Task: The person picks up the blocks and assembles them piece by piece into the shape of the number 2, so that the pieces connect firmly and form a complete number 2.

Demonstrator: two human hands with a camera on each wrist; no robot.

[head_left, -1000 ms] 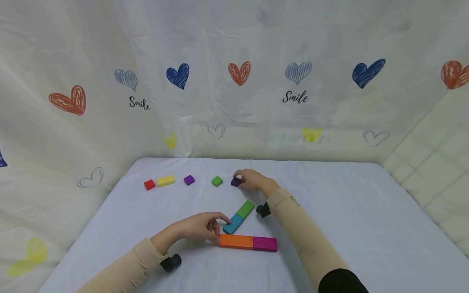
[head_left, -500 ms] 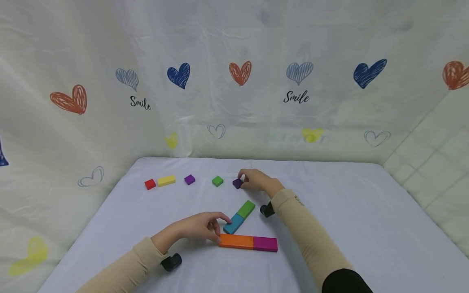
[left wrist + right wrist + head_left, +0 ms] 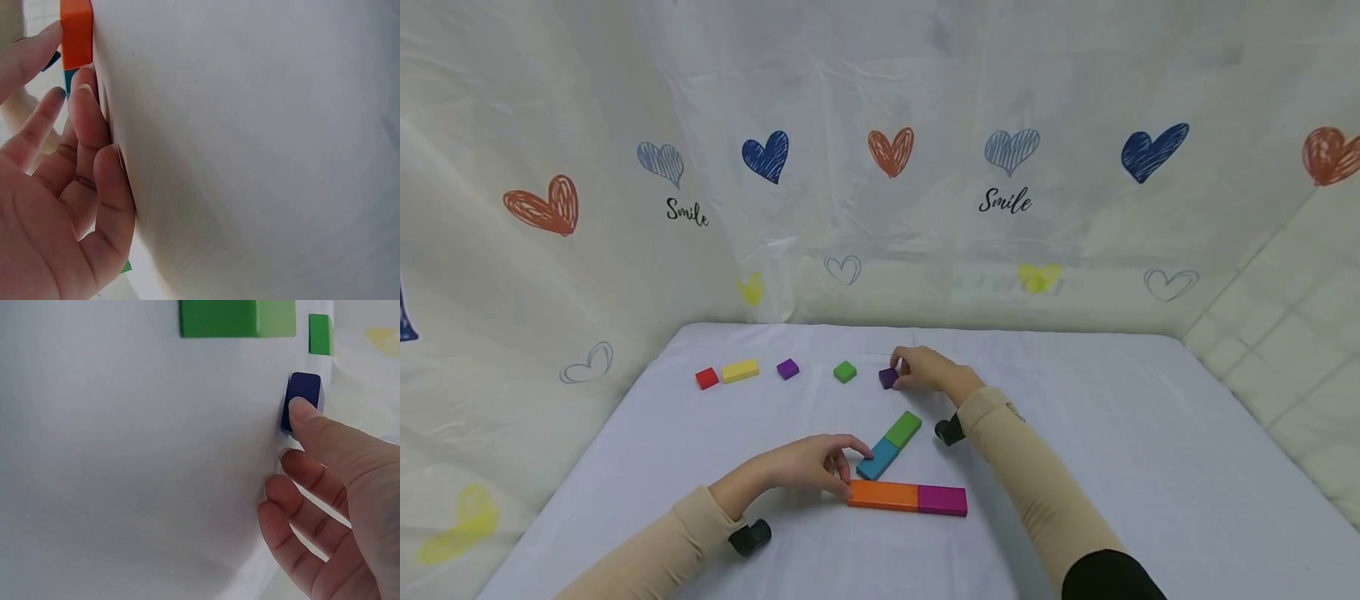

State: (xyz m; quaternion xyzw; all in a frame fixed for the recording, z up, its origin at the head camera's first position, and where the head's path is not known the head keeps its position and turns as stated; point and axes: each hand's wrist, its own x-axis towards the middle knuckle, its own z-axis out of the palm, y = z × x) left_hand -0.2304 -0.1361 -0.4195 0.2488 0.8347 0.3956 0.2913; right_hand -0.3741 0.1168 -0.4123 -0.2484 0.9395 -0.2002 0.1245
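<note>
A pale, creased sheet (image 3: 880, 50) printed with red hearts (image 3: 891, 153), navy hearts (image 3: 766, 157), striped light-blue hearts (image 3: 1012, 152), yellow hearts (image 3: 1039, 278) and outlined hearts (image 3: 842, 270) hangs behind a white-covered surface (image 3: 1157, 442), the word "Smile" (image 3: 1005, 201) appearing twice in black script. At right, faint grid lines (image 3: 1273, 350) cross the pale side wall (image 3: 1322, 283); soft, muted light picks out the sheet's folds.

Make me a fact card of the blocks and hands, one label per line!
left hand: touches the orange block and the blue block
right hand: pinches the dark purple block
nearest pair: orange block end to end with the magenta block
slanted pair: blue block end to end with the long green block
far row, left to right: red block, yellow block, purple block, small green block
behind: pale sheet with hearts
</note>
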